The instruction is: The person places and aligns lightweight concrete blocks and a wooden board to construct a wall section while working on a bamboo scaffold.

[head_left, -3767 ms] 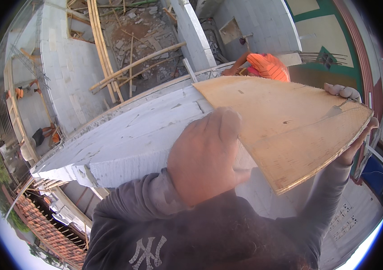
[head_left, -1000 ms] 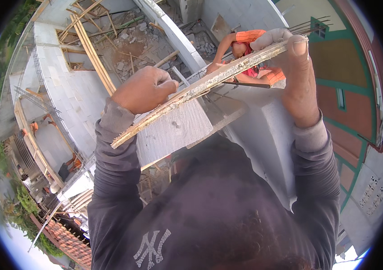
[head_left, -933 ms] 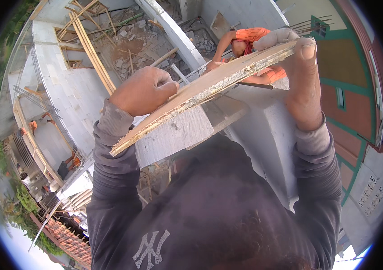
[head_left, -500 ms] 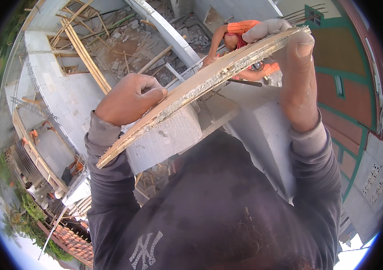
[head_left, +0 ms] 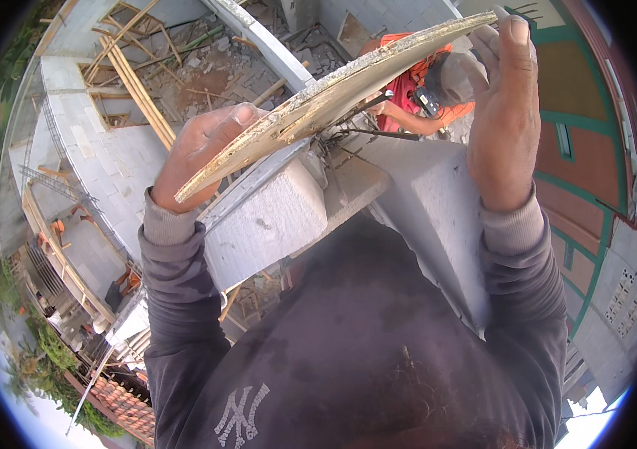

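Fingers (head_left: pixel 516 46) on board (head_left: pixel 333 96), long axis diagonal

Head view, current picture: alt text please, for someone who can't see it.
A person's right hand grips one end of a tilted wooden board, the left hand at its other end, above pale masonry. Beyond it, a co-worker in orange and red is partly hidden.

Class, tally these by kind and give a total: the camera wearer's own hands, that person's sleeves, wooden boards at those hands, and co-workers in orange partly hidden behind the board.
Hands: 2 (left hand, right hand)
Sleeves: 2 (left sleeve, right sleeve)
Wooden board: 1
Co-worker in orange: 1
Total: 6
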The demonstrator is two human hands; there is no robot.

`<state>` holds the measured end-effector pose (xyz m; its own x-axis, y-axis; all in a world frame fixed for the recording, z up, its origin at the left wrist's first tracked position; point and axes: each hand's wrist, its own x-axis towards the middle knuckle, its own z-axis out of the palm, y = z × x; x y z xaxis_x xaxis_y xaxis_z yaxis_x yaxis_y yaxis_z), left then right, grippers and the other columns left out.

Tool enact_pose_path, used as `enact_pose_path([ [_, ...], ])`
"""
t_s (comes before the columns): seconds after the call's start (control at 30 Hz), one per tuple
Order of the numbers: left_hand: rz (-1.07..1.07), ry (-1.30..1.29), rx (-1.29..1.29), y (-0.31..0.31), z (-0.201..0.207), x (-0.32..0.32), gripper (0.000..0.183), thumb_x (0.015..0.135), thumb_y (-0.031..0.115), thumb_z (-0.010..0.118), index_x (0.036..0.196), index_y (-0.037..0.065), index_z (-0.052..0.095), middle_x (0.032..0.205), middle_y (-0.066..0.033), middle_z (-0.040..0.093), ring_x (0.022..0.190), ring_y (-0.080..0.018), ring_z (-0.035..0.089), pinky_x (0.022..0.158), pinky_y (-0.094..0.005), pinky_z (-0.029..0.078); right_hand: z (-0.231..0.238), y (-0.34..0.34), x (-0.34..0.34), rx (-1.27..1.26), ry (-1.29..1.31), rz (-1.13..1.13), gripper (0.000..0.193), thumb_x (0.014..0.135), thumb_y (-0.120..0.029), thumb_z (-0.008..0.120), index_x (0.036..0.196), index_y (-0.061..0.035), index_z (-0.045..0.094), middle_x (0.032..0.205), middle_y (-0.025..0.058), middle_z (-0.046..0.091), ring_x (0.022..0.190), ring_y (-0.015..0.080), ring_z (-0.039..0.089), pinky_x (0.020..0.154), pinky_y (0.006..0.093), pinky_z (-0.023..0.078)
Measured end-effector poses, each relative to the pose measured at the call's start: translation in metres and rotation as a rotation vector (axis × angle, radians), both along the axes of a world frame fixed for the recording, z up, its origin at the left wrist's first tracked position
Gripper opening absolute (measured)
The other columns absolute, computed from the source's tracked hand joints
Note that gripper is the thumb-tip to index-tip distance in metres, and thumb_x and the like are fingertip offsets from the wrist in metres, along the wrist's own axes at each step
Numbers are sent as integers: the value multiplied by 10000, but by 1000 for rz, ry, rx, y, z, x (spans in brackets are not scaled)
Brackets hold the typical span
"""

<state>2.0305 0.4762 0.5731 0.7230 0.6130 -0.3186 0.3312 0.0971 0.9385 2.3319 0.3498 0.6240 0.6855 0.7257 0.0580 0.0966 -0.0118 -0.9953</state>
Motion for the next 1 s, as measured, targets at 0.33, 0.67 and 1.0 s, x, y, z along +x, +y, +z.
enact_pose_path([
  [0.33,-9,43,-264,-6,16,9,802,1110,594,327,1254,-111,682,1134,-184,743,1113,-243,697,1020,-345,502,-6,6,-16,-60,-369,239,558,1141,-438,410,1442,16,533,1306,198,607,1232,275,613,1029,376,507],
  [0.67,-210,-160,-368,-11,12,5,1269,741,838,728,1487,-150,447,1441,-271,561,1331,-323,584,1152,-420,418,6,-3,-10,-33,-310,439,530,1103,-464,523,1223,29,677,1126,106,694,1043,183,696,902,329,563],
  [1.0,-248,-117,-399,-4,15,3,1273,674,723,834,1490,-165,427,1420,-288,567,1352,-330,564,1143,-415,409,1,4,-17,-265,-216,347,569,1104,-509,523,1214,35,652,1008,73,707,936,124,661,853,260,510],
])
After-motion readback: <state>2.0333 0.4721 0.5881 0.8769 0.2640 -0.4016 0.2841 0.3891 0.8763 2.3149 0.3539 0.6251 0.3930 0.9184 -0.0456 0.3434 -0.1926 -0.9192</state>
